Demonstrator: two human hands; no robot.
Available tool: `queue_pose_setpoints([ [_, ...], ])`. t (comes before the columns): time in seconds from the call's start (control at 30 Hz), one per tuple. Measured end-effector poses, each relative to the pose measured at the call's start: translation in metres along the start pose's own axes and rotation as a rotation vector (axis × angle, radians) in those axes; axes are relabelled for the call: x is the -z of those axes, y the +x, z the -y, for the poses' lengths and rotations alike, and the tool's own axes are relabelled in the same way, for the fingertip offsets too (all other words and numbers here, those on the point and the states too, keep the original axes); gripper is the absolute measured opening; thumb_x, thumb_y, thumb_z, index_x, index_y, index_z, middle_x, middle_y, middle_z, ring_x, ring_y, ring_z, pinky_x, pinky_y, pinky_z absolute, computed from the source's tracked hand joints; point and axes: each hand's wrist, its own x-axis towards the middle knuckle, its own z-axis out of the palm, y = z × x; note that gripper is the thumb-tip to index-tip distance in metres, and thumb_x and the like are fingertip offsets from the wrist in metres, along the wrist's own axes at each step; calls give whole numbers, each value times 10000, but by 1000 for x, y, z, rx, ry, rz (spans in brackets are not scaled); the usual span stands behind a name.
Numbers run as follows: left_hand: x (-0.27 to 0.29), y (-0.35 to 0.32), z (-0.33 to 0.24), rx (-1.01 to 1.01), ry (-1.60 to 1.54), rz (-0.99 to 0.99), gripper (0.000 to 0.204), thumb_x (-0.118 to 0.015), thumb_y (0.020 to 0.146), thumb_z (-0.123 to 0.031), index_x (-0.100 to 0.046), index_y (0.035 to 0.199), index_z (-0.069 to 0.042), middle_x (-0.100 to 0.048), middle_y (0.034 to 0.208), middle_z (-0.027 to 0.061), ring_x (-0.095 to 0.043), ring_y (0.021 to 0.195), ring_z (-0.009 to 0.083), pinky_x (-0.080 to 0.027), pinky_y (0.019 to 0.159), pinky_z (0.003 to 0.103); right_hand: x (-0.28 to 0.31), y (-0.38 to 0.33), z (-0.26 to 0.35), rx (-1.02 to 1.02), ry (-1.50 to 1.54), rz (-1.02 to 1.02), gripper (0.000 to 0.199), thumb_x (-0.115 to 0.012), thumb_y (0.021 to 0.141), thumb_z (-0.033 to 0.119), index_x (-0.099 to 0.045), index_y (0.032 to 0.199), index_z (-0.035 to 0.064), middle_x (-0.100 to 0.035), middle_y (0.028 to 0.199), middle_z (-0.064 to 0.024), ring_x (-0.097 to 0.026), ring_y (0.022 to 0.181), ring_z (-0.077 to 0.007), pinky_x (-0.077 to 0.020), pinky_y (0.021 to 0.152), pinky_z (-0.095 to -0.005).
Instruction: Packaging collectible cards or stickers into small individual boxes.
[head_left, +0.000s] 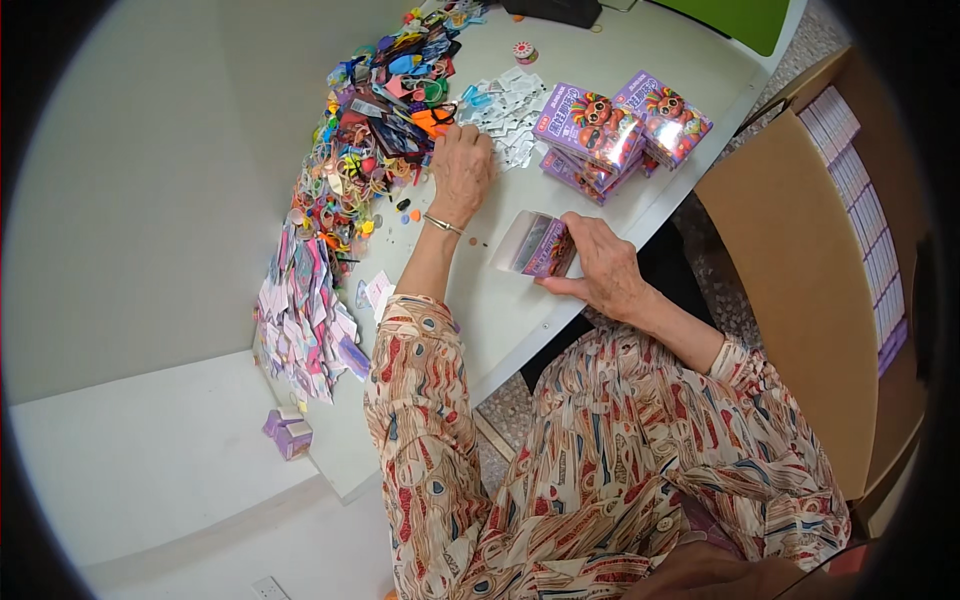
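The fingers of the left hand (461, 172) are curled down into the edge of a heap of small coloured toys (375, 130), fingertips buried among the pieces — whether they have pinched one yet cannot be told, since the back of the hand hides them. The right hand (604, 268) is closed around a small purple box (538, 246), thumb along its near side, fingers wrapped behind it, holding it just above the white table (500, 320).

The box lies with its long axis running roughly left to right, and its open, pale flap end points left — toward the left forearm, not toward the heap. So the open end sits below and to the right of the left hand's fingers, near but not touching; the wrist with its thin bracelet (442, 224) stands between the two. The left hand is the one nearer the toys, the right the one nearer the box.

Just beyond the left fingertips lies a scatter of small clear packets (510, 110), and further right two stacks of filled purple boxes (620, 130) stand side by side. Flat, unfolded cartons (305, 310) fan out down the table's left edge, and a brown cardboard carton (800, 270) stands off to the right.
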Motion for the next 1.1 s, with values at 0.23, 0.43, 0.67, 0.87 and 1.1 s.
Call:
queue_pose_setpoints([
  [0.23,12,-14,19,329,-544,-154,52,-616,831,-51,-625,851,-4,-637,825,47,-595,742,226,-456,659,335,-1,3,0,45,-1,-71,797,-818,669,388,-449,1231,-39,-575,937,-166,-601,843,-304,-525,687,-369],
  [0.43,81,-32,0,851,-1355,8,170,-646,902,-149,-680,999,-14,-619,877,-47,-539,804,49,-454,744,241,1,4,3,-38,-10,27,801,-797,670,393,-426,1234,-39,-580,1086,-172,-587,974,-304,-529,783,-369],
  [0.67,106,-37,-20,821,-1289,-56,161,-635,897,-127,-679,964,14,-641,959,10,-569,855,86,-465,799,254,3,7,4,-45,-24,33,783,-794,673,392,-433,1223,-33,-585,1068,-166,-587,965,-303,-526,776,-372],
  [0.87,30,-20,16,456,-804,-131,94,-649,795,-76,-681,848,-5,-671,978,114,-619,852,259,-483,771,337,1,7,7,-36,-25,39,800,-794,666,410,-437,1225,-36,-584,1064,-166,-587,962,-300,-531,758,-372],
  [1.1,-4,18,-4,-15,-149,-30,54,-643,728,-63,-655,761,-22,-656,896,95,-585,858,307,-463,734,416,1,6,2,-54,-33,43,808,-792,667,421,-439,1231,-39,-578,1079,-169,-590,964,-303,-538,760,-371],
])
